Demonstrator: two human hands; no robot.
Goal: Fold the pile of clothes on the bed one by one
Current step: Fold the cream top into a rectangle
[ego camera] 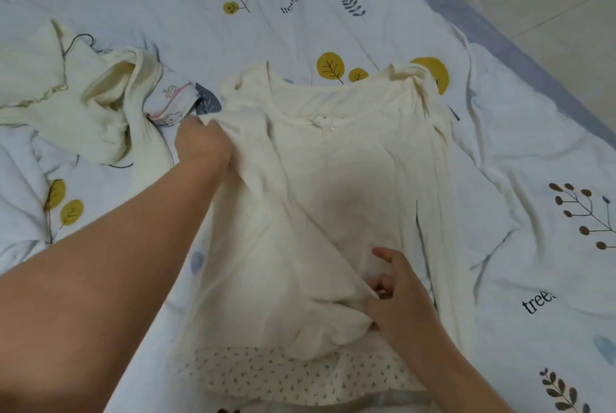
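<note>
While each hand, left hand [203, 142] and right hand [398, 292], grips its folded edge, the cream top [333, 186] lies creased.

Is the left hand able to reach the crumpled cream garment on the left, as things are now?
Probably yes: the left hand lies close to the crumpled garment with nothing between, but it now grips the cream top.

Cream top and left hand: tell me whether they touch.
Touching. The head view shows the left hand gripping a bunched fold of the cream top at its left shoulder.
</note>
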